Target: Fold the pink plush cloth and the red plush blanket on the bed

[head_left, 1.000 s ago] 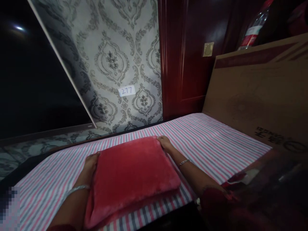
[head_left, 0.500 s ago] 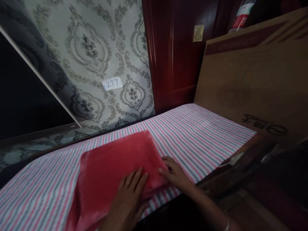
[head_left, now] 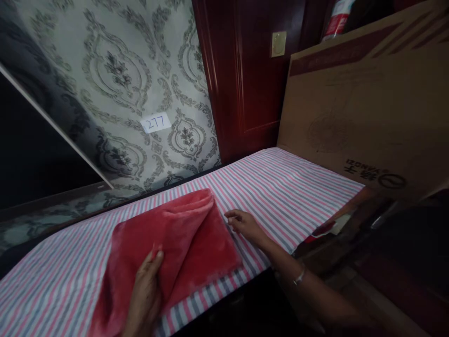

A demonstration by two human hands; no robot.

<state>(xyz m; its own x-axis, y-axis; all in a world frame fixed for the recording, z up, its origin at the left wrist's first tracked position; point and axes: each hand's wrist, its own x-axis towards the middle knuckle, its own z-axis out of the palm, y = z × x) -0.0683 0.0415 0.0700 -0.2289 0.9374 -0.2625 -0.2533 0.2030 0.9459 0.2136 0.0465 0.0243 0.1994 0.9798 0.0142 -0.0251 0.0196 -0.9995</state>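
A folded red plush cloth (head_left: 133,243) lies on a striped sheet (head_left: 270,187) of white, pink and grey. Its top layer is pulled back from the near right corner, making a diagonal fold and baring the layer beneath. My left hand (head_left: 145,285) grips the edge of this lifted layer, thumb on top and the other fingers hidden under the cloth. Just beyond the cloth's right edge, my right hand (head_left: 245,227) hovers over the sheet. Its fingers are loosely bent and apart, with nothing in them. A bracelet circles the right wrist.
A large cardboard box (head_left: 351,107) stands at the right, with a bottle (head_left: 338,21) behind its top edge. Patterned wallpaper with a paper label (head_left: 156,122) reading 277 and a dark red wood panel (head_left: 242,75) rise behind. A dark screen-like panel (head_left: 38,150) is at left.
My left hand has gone from lying flat on the cloth to gripping its top layer, which is now folded back leftward. My right hand has let go of the right edge and moved slightly away.
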